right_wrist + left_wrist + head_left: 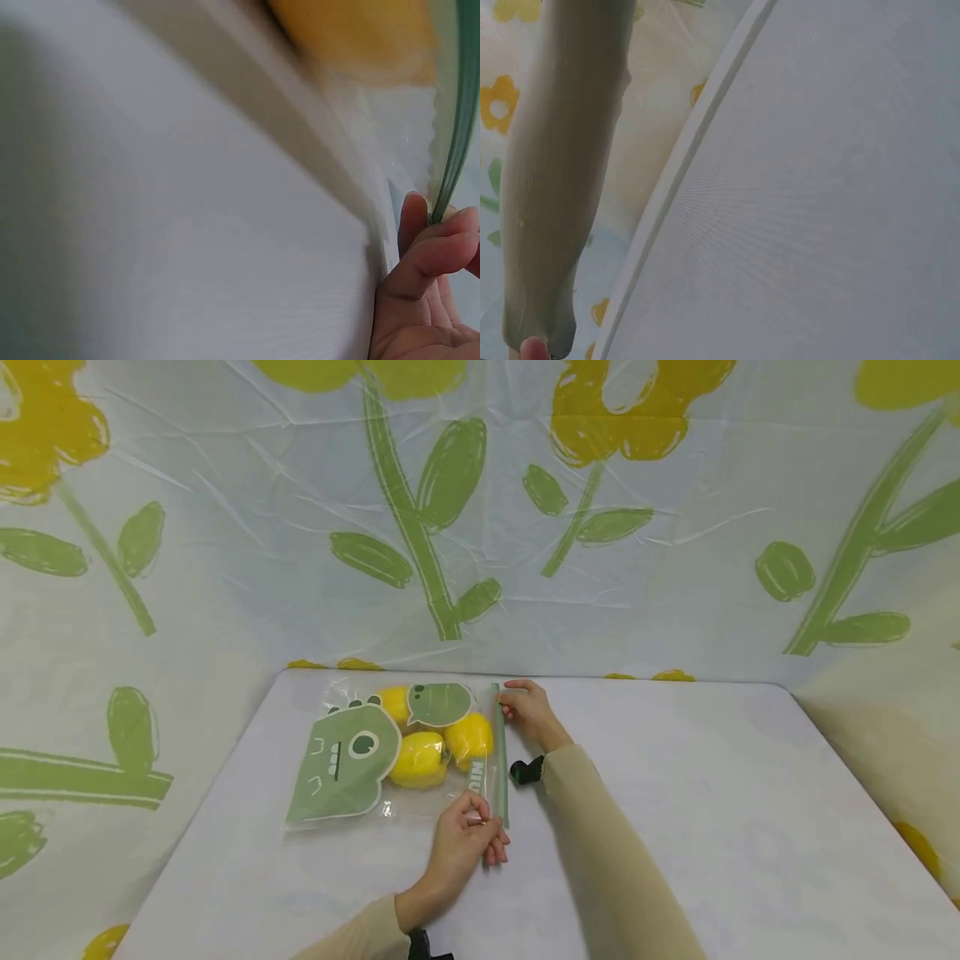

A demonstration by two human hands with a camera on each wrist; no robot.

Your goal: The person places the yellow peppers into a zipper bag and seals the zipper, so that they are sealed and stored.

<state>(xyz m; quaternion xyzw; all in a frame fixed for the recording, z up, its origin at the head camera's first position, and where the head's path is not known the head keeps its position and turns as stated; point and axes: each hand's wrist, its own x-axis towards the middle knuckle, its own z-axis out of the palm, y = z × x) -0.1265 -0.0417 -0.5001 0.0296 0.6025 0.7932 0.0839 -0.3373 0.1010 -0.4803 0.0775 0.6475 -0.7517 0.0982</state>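
Note:
A clear zip bag [427, 802] with a green dinosaur print lies flat on the white table, several yellow bell peppers [418, 760] inside it. Its green zip strip [502, 760] runs along the right side. At the strip's far end, my right hand [531, 710] pinches the edge between thumb and fingers. My left hand [463, 843] grips the near corner, thumb and index finger together there. In the right wrist view, curled fingers [435, 259] hold the end of the green strip, a blurred yellow pepper [360, 37] above. Only a fingertip [534, 349] shows low in the left wrist view.
The white table [720, 810] extends to both sides of the bag. A flower-printed cloth [480, 510] hangs behind and at the sides. Black wrist mounts [527, 770] sit at the cuffs. A beige sleeve [570, 165] fills the left of the left wrist view.

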